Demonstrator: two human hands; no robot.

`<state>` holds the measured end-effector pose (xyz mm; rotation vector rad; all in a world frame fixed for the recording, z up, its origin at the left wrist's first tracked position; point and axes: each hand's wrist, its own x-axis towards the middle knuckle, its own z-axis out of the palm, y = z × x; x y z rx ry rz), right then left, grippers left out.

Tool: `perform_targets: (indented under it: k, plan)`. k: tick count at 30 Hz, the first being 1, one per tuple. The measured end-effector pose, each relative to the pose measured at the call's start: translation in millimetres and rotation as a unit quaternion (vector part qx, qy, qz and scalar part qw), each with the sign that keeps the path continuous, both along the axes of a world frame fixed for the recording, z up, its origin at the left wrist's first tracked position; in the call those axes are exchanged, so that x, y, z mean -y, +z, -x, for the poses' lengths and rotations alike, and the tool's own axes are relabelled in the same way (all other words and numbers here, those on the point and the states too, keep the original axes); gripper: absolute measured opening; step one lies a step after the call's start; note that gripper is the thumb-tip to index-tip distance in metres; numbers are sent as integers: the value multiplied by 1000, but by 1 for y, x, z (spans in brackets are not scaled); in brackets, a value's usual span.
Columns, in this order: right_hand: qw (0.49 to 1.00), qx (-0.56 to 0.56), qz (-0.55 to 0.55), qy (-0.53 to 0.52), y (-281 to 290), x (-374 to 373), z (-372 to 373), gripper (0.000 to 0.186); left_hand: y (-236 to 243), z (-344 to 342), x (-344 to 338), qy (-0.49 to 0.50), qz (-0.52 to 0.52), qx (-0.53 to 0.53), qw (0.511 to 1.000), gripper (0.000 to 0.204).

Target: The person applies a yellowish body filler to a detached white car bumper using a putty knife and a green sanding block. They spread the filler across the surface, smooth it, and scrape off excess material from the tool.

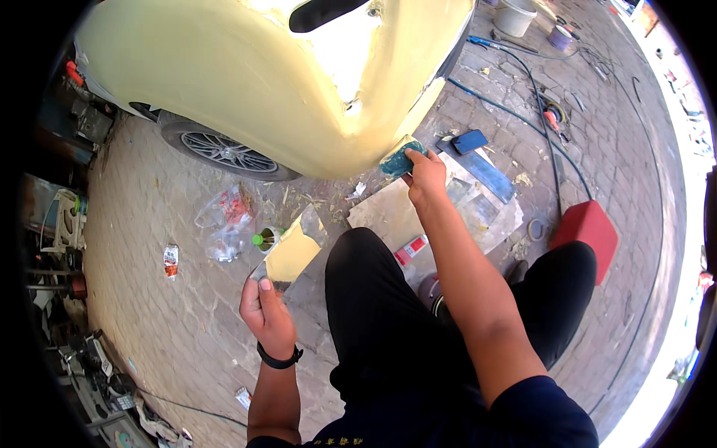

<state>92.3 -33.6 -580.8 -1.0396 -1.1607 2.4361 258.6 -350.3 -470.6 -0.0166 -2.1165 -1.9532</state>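
Note:
My left hand [270, 313] grips a flat metal sheet [310, 222] spread with pale yellow paste [289, 254], low at the centre left. My right hand [424, 178] is closed on a teal pad-like spreader [396, 160], yellowish along its upper edge, at the lower corner of a car body [209, 67] coated in pale yellow. A white patch and a dark opening show higher on the body, above a spoked wheel [222, 149]. Behind the metal sheet is a green-capped container [263, 240].
A stained board [366, 220] on the paving holds a red-and-white tube [411, 249] and blue plate [485, 175]; a phone [469, 140] lies near. A red block [586, 228] is right, a plastic bag [224, 216] left. Hoses [530, 89], buckets [514, 16] and cluttered parts [101, 373] surround me.

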Motion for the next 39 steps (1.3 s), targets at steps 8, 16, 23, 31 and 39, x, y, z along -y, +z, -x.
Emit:
perform_targets:
  k: [8,16,23,31,39]
  plan:
    - [996,-65,-29,-49,10,18,18,14,0,-12,-12,-14,-21,42,999,30]
    - [985,-150,-67,-52,53,71,-17,18,-20,-3,3,-60,-43,27,997,25]
    - [995,-70,-24,-60,20,-11,20,15,-9,11,-22,-76,-50,10,996,25]
    - [989,-144,-36,-12,77,38,-3,21,-14,1,-33,-85,-47,31,995,28]
    - [788,-213,-571,-91,129,-88,54,21,-7,1,-44,-82,-44,41,995,32]
